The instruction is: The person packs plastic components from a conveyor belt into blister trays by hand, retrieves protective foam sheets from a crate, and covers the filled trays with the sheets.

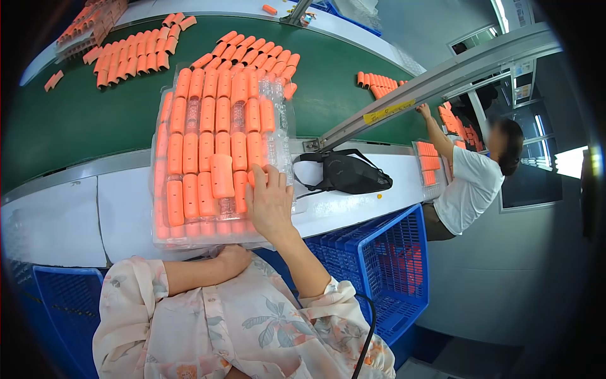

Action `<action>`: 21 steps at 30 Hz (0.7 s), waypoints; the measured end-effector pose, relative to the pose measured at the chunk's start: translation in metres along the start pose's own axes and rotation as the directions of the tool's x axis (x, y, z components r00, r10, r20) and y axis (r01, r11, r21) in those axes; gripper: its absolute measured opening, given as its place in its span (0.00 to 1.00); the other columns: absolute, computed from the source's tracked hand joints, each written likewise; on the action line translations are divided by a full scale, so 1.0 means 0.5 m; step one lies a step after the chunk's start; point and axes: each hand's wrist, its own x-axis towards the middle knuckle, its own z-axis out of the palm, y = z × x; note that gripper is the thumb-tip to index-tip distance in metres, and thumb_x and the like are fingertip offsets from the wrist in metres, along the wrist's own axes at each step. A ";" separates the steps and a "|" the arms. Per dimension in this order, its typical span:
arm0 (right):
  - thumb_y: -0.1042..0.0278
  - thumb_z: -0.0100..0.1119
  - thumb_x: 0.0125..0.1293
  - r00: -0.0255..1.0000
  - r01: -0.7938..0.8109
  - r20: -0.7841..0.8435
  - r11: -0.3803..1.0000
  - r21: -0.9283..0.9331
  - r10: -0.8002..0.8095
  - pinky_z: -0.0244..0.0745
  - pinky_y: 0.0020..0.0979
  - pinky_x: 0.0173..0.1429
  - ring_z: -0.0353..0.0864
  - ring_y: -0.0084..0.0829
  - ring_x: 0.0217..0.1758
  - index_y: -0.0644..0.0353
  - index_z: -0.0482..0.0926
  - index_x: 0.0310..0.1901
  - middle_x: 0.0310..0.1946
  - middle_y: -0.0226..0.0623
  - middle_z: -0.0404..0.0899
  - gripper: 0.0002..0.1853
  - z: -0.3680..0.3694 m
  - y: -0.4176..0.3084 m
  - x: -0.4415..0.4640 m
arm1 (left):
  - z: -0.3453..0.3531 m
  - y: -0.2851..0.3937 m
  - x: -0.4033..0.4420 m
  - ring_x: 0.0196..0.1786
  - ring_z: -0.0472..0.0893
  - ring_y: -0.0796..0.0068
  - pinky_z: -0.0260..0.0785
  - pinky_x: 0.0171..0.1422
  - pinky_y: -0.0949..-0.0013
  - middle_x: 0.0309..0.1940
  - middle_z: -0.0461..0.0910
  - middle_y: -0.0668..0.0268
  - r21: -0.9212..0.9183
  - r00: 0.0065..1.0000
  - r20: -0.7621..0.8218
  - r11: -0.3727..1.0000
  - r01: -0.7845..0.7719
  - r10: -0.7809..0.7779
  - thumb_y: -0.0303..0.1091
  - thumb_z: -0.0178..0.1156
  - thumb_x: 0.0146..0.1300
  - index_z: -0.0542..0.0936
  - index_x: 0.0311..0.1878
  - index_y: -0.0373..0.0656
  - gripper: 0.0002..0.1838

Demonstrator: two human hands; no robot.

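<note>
A stack of clear plastic trays (284,120) lies before me, its pockets filled with rows of orange plastic shells (190,151). Over the lower rows, one loose orange shell (221,175) rests on top of the others. My right hand (271,199) is at the tray's lower right, its thumb and fingers closed around an orange shell (252,179) that they partly cover. Close to my body, my left hand (235,257) is by the tray's near edge; its fingers are hidden. A few pockets show clear plastic without a shell.
Groups of orange shells (136,55) lie on the green conveyor belt (69,120). A black bag (356,174) sits right of the trays. Blue crates (394,278) stand below the bench. A metal rail (435,79) crosses the right side, where a person in white (473,189) works.
</note>
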 end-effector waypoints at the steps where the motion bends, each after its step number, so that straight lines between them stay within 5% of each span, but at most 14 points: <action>1: 0.74 0.56 0.59 0.998 0.020 -0.064 0.998 0.060 -0.016 0.69 0.46 0.51 0.70 0.50 0.50 0.65 0.68 0.55 0.48 0.50 0.68 0.21 0.004 0.006 -0.003 | -0.002 -0.002 0.000 0.39 0.85 0.63 0.78 0.37 0.60 0.37 0.85 0.58 -0.009 0.999 0.035 1.000 -0.015 0.016 0.31 0.54 0.60 0.84 0.38 0.41 0.10; 3: 0.74 0.56 0.60 0.981 0.069 -0.192 0.982 0.173 -0.035 0.68 0.46 0.52 0.69 0.50 0.50 0.65 0.68 0.55 0.49 0.52 0.67 0.20 0.013 0.017 -0.007 | -0.003 -0.006 -0.006 0.36 0.85 0.62 0.77 0.35 0.60 0.35 0.84 0.57 -0.021 0.998 0.053 0.999 -0.039 0.040 0.32 0.54 0.59 0.83 0.38 0.41 0.10; 8: 0.75 0.53 0.61 0.999 0.015 -0.050 0.994 0.110 -0.009 0.69 0.43 0.53 0.69 0.51 0.50 0.67 0.68 0.54 0.49 0.54 0.66 0.19 0.033 0.022 0.005 | -0.046 0.002 -0.054 0.36 0.84 0.63 0.76 0.33 0.59 0.35 0.83 0.57 -0.084 0.979 -0.148 0.985 -0.153 0.139 0.37 0.54 0.61 0.81 0.39 0.43 0.10; 11: 0.75 0.55 0.60 0.995 0.080 -0.071 0.989 0.126 -0.071 0.69 0.40 0.53 0.69 0.46 0.52 0.65 0.68 0.56 0.51 0.50 0.67 0.20 0.015 0.016 -0.011 | -0.187 -0.014 -0.146 0.41 0.81 0.63 0.75 0.41 0.65 0.38 0.82 0.61 -0.341 0.944 -0.245 0.892 -0.295 0.218 0.35 0.57 0.62 0.77 0.42 0.40 0.10; 12: 0.74 0.55 0.60 0.987 0.129 -0.117 0.980 0.150 -0.112 0.70 0.38 0.52 0.69 0.43 0.53 0.65 0.68 0.56 0.52 0.48 0.67 0.21 -0.006 0.021 -0.022 | -0.222 -0.031 -0.173 0.41 0.81 0.63 0.74 0.42 0.65 0.38 0.81 0.62 -0.481 0.895 -0.413 0.795 -0.369 0.165 0.34 0.58 0.62 0.77 0.41 0.40 0.09; 13: 0.74 0.56 0.61 0.999 0.031 -0.028 0.859 0.511 -0.019 0.69 0.37 0.54 0.69 0.40 0.55 0.64 0.68 0.57 0.53 0.46 0.67 0.22 -0.029 0.031 -0.039 | -0.250 -0.050 -0.201 0.42 0.80 0.63 0.73 0.44 0.65 0.37 0.80 0.63 -0.585 0.827 -0.557 0.668 -0.459 0.080 0.34 0.59 0.62 0.76 0.41 0.40 0.09; 15: 0.72 0.57 0.62 0.974 -0.227 0.225 0.266 0.937 0.037 0.67 0.36 0.58 0.68 0.34 0.58 0.63 0.67 0.59 0.55 0.42 0.68 0.23 -0.066 0.038 -0.083 | -0.250 -0.087 -0.212 0.41 0.78 0.63 0.72 0.45 0.65 0.38 0.79 0.63 -0.660 0.704 -0.704 0.454 -0.599 -0.094 0.32 0.60 0.61 0.75 0.40 0.40 0.08; 17: 0.70 0.58 0.62 0.977 -0.187 0.195 0.097 0.978 -0.083 0.65 0.33 0.60 0.68 0.30 0.59 0.63 0.65 0.61 0.55 0.40 0.69 0.26 -0.073 -0.012 -0.111 | -0.222 -0.117 -0.182 0.40 0.77 0.63 0.71 0.45 0.65 0.39 0.78 0.63 -0.651 0.613 -0.758 0.324 -0.687 -0.224 0.31 0.62 0.60 0.74 0.41 0.40 0.09; 18: 0.69 0.58 0.62 0.975 -0.172 0.171 0.012 0.985 -0.143 0.64 0.32 0.62 0.68 0.29 0.60 0.63 0.64 0.62 0.56 0.39 0.69 0.27 -0.073 -0.025 -0.115 | -0.223 -0.119 -0.169 0.41 0.77 0.63 0.70 0.46 0.64 0.40 0.77 0.62 -0.705 0.658 -0.709 0.246 -0.665 -0.254 0.32 0.63 0.59 0.74 0.42 0.40 0.11; 20: 0.67 0.59 0.62 0.971 -0.195 0.230 0.335 0.922 -0.068 0.63 0.32 0.63 0.69 0.30 0.59 0.63 0.62 0.63 0.56 0.39 0.69 0.29 -0.075 -0.022 -0.102 | -0.228 -0.121 -0.150 0.44 0.76 0.61 0.68 0.49 0.63 0.41 0.77 0.62 -0.797 0.749 -0.594 0.087 -0.598 -0.293 0.34 0.64 0.58 0.75 0.44 0.41 0.14; 21: 0.66 0.59 0.62 0.969 -0.204 0.245 0.483 0.852 -0.024 0.63 0.32 0.64 0.70 0.31 0.59 0.63 0.61 0.64 0.56 0.40 0.69 0.30 -0.076 -0.018 -0.096 | -0.245 -0.131 -0.148 0.46 0.75 0.62 0.66 0.52 0.62 0.43 0.76 0.61 -0.707 0.640 -0.698 0.457 -0.540 -0.323 0.35 0.65 0.57 0.75 0.46 0.40 0.16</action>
